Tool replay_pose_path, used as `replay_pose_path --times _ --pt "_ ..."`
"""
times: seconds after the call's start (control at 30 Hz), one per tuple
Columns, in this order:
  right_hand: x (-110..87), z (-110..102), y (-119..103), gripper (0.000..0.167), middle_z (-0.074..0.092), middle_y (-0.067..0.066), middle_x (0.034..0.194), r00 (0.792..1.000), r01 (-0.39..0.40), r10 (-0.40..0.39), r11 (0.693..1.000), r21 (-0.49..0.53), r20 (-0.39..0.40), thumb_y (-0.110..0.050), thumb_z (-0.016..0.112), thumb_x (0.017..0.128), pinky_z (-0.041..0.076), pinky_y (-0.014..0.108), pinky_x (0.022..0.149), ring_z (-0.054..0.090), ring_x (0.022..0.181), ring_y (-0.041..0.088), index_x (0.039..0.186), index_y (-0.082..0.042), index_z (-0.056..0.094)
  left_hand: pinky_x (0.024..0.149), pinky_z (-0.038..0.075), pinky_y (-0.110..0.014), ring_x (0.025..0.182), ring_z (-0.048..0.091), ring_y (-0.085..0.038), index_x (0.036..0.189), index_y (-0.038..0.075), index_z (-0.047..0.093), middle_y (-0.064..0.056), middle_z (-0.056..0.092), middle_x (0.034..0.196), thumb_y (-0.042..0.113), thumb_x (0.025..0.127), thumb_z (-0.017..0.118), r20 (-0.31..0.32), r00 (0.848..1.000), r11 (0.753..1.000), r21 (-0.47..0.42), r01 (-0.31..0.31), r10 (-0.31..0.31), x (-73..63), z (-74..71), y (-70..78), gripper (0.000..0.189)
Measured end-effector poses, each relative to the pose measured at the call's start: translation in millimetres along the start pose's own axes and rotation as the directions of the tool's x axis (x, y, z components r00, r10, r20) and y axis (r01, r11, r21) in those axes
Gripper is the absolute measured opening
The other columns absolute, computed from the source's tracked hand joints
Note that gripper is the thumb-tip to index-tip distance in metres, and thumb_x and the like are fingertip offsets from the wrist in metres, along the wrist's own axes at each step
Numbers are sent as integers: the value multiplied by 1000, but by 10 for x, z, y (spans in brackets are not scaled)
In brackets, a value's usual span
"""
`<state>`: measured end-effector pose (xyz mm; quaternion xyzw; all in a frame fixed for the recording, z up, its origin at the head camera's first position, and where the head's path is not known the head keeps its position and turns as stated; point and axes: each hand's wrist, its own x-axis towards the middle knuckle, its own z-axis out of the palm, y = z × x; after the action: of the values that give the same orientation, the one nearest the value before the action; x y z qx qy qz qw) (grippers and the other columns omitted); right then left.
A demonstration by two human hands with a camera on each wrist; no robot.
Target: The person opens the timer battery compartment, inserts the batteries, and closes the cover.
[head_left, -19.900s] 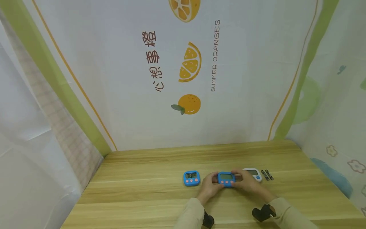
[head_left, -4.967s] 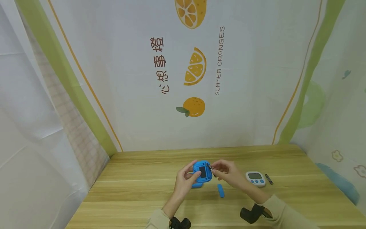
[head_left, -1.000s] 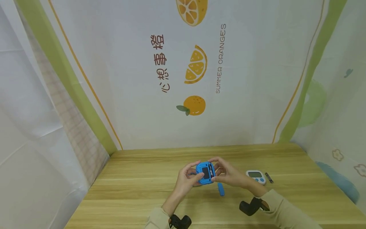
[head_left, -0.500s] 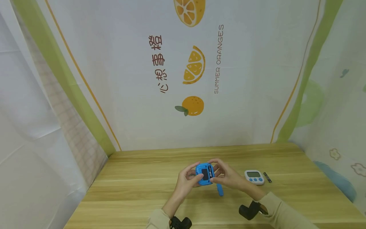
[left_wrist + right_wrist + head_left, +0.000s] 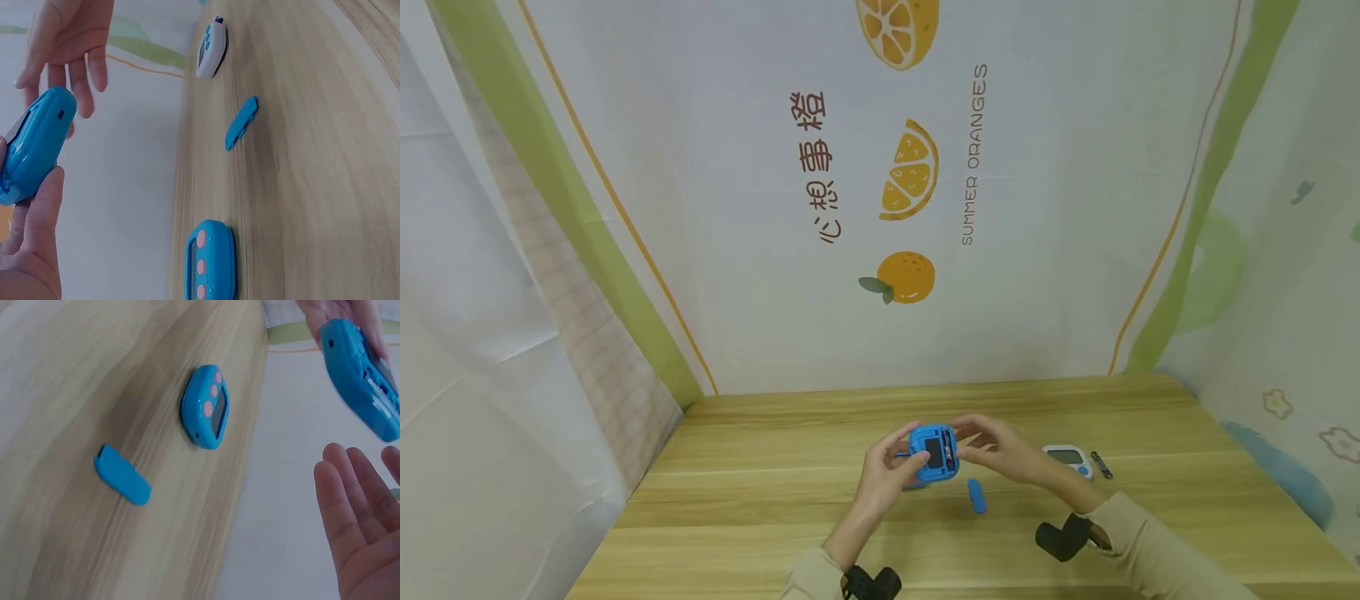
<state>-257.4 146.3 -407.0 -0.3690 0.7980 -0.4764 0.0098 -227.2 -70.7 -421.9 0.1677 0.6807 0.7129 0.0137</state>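
My left hand [image 5: 882, 482] grips a blue digital timer [image 5: 935, 452] above the table, its back turned up and thumb across it. A dark battery [image 5: 949, 450] lies in the uncovered slot along the timer's right side. Just right of the timer is my right hand [image 5: 1000, 452]; in the right wrist view its fingers [image 5: 340, 500] are loosely extended, apart from the timer and holding nothing. A blue battery cover [image 5: 976, 496] lies on the table below. Behind the held timer, a second blue timer [image 5: 203, 406] with pink buttons rests on the table, mostly hidden in the head view.
On the right of the wooden table [image 5: 760, 500] lie a white timer [image 5: 1070, 458], partly covered by my right hand, and a loose battery [image 5: 1102, 465]. A white curtain with orange prints [image 5: 907, 277] hangs behind the table.
My right hand has let go of the timer's right edge and drawn slightly away. My left hand still holds the timer, which has shifted slightly left.
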Motion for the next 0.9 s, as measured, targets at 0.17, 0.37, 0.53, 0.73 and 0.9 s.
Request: replay_pose_path --times 0.17,0.37,0.53,0.73,0.9 --pt "-56 2 160 29 59 21 100 1000 7 -8 998 -67 -15 -14 53 90 51 26 71 58 86 20 109 7 54 65 54 -35 82 62 -25 130 4 43 -9 58 94 13 84 61 -21 1000 1000 2 2 -2 3 -21 11 50" --pt "-176 60 451 29 60 19 96 998 -59 60 997 -45 27 -14 55 88 51 25 70 58 83 15 106 8 55 66 54 -36 80 62 -27 128 2 44 -11 57 91 7 84 60 -15 1000 1000 -11 5 -5 -34 -16 120 47" --pt "-249 114 591 30 58 19 98 979 -191 189 982 15 70 -12 59 85 50 24 71 58 82 19 107 8 53 66 54 -36 78 62 -21 128 1 44 -11 57 91 7 84 59 -12 1000 1000 -15 1 -1 -57 -2 187 47" --pt "-302 160 641 39 56 14 98 957 -281 281 960 -9 70 -12 68 77 49 23 68 56 82 22 108 5 51 65 54 -32 76 62 -15 129 8 46 -9 57 92 12 84 62 -16 1000 1000 0 11 -11 -7 -21 35 48" --pt "-326 174 705 46 54 13 98 953 -294 295 955 -31 74 -13 72 73 49 24 68 54 84 23 109 5 51 65 54 -33 79 62 -20 129 8 46 -10 57 93 13 83 62 -15 1000 1000 1 8 -8 -3 -19 6 48"
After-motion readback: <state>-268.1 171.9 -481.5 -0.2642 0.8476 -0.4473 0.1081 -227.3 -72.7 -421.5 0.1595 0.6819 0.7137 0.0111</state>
